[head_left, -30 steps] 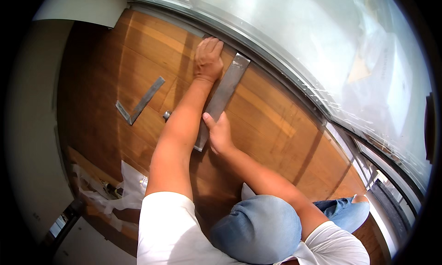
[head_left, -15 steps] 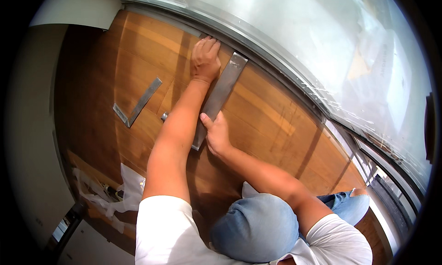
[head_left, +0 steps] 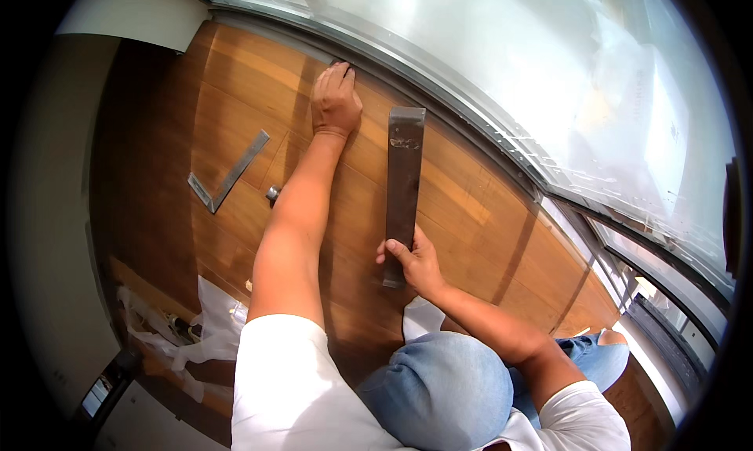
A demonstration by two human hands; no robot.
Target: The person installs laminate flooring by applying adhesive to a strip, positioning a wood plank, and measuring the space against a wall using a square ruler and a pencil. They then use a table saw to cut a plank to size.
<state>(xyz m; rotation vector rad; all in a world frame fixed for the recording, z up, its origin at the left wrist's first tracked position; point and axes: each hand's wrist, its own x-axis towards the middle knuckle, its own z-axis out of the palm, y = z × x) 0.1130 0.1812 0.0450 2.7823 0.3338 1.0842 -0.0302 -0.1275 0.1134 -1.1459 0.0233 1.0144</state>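
Fingers (head_left: 401, 252) around a flat, dark, scuffed metal bar (head_left: 405, 188)

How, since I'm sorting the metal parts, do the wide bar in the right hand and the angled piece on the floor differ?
The wide bar is gripped in the right hand; the angled piece lies on the floor. The wide bar looks broader and darker than the angled piece. The wide bar runs mostly straight; the angled piece has two arms meeting at a corner. Both look metallic.
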